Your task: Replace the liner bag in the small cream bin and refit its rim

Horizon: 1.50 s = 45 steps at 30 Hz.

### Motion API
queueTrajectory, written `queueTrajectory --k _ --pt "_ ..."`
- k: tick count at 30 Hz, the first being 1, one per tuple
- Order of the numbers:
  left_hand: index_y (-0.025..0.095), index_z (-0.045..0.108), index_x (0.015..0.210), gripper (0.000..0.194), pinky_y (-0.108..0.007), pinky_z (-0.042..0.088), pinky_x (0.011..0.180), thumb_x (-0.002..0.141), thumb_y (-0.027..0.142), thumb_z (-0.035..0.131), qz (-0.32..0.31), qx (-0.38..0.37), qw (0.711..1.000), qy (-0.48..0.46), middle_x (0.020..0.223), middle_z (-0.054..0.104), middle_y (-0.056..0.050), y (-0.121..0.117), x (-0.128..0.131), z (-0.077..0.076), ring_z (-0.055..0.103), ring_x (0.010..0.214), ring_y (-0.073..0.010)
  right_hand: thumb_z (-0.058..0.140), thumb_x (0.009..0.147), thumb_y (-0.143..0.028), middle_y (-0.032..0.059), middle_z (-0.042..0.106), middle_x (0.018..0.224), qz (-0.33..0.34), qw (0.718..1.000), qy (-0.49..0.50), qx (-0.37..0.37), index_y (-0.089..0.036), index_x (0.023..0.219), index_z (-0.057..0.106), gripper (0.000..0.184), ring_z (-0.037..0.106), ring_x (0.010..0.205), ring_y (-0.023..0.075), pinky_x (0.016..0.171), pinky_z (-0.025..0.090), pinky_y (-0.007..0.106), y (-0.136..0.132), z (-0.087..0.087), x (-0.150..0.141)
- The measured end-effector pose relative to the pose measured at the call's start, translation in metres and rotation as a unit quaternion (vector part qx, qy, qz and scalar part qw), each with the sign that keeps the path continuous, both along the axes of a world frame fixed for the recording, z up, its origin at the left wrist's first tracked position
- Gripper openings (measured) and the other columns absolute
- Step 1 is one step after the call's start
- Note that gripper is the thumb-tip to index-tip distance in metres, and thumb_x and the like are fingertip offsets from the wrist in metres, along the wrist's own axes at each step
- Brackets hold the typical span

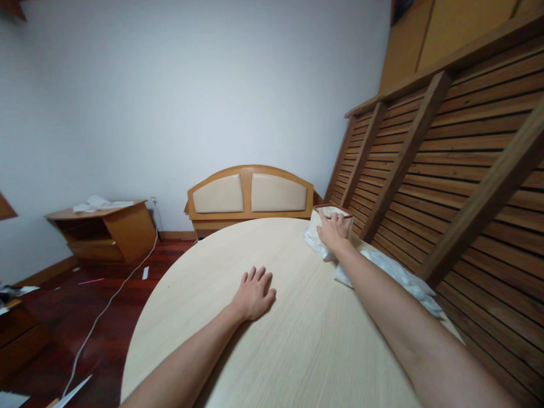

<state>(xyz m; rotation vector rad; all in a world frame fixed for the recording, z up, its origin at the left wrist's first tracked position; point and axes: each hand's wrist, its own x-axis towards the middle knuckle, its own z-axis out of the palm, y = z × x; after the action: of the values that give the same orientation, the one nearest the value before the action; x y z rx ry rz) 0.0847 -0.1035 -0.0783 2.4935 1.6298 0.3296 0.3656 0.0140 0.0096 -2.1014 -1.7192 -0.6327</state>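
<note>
One round bench (306,323) of pale, faintly grained wood, filling the lower middle of the view. Behind, a plain whitish wall (255,85) and a low wooden headboard (247,195) with two cream padded panels. To the right, a large slatted frame (429,136) of brown wood, leaning at a slant, below yellowish cupboards (459,31). To the left, a dark red floor (136,306) crossed by a pale cable (114,294), and a small cabinet (130,232) topped with crumpled white material (98,204).

Near edge of the bench cut off at the bottom, likewise both forearms (187,357). Base of the headboard hidden behind the bench. Loose items (11,292) at far left, cropped and hard to identify.

Container (313,231) at the far right of the bench: whitish, boxy, brown-trimmed at the rim, thin plastic (319,249) bunched about the base; contents mostly hidden by the right hand (335,229). Crumpled, pale sheeting (397,275) nearer along the same edge, partly behind the right forearm. Right fingers laid over the container's rim; cannot tell resting from grasping. Left hand (254,294) palm down on the bench, fingers released and loosely spread.
</note>
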Motion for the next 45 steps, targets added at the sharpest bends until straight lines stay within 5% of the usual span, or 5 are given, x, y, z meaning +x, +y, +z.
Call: queueTrajectory --k 13,20,24,28,45 --pt "0.021 0.051 0.143 0.056 -0.056 0.024 0.123 0.094 0.046 0.047 -0.063 0.005 0.997 -0.035 0.159 0.040 -0.013 -0.002 0.006 -0.001 0.031 0.150 -0.0335 0.058 0.092 -0.036 0.0197 0.055 0.134 0.004 0.999 -0.029 0.019 -0.023 0.141 0.052 0.051 0.044 0.122 0.0359 0.103 0.027 0.054 -0.013 0.005 0.022" --pt "0.022 0.048 0.146 0.059 -0.054 0.023 0.123 0.094 0.048 0.048 -0.064 -0.001 0.998 -0.025 0.161 0.037 -0.013 -0.003 0.008 0.002 0.028 0.151 -0.0334 0.051 0.094 -0.033 0.0166 0.038 0.156 0.188 0.982 -0.005 0.013 -0.017 0.143 0.052 0.051 0.032 0.141 0.0310 0.117 0.021 0.047 -0.052 -0.032 -0.012" --pt "0.021 0.048 0.147 0.058 -0.054 0.023 0.123 0.095 0.047 0.046 -0.065 0.000 0.998 -0.017 0.161 0.035 -0.013 -0.005 0.010 0.002 0.028 0.151 -0.0332 0.044 0.098 -0.052 0.0158 0.041 0.157 0.325 0.926 0.094 -0.168 -0.017 0.144 0.053 0.058 0.036 0.144 0.0298 0.119 0.025 0.047 -0.099 -0.076 -0.040" --pt "0.020 0.044 0.150 0.060 -0.054 0.024 0.123 0.097 0.048 0.044 -0.089 -0.006 0.996 -0.006 0.162 0.033 -0.013 -0.006 0.008 0.000 0.026 0.152 -0.0334 0.037 0.098 -0.062 0.0132 0.031 0.163 0.427 0.850 0.108 -0.287 -0.019 0.154 0.041 0.070 0.024 0.152 0.0319 0.122 0.018 0.051 -0.132 -0.089 -0.040" --pt "0.020 0.038 0.154 0.066 -0.054 0.020 0.124 0.097 0.053 0.044 -0.123 -0.025 0.992 0.013 0.164 0.027 -0.014 -0.011 0.005 0.003 0.021 0.153 -0.0336 0.036 0.100 -0.061 0.0135 0.027 0.165 0.430 0.849 0.102 -0.292 -0.021 0.155 0.040 0.068 0.022 0.152 0.0332 0.123 0.017 0.053 -0.140 -0.082 -0.032"
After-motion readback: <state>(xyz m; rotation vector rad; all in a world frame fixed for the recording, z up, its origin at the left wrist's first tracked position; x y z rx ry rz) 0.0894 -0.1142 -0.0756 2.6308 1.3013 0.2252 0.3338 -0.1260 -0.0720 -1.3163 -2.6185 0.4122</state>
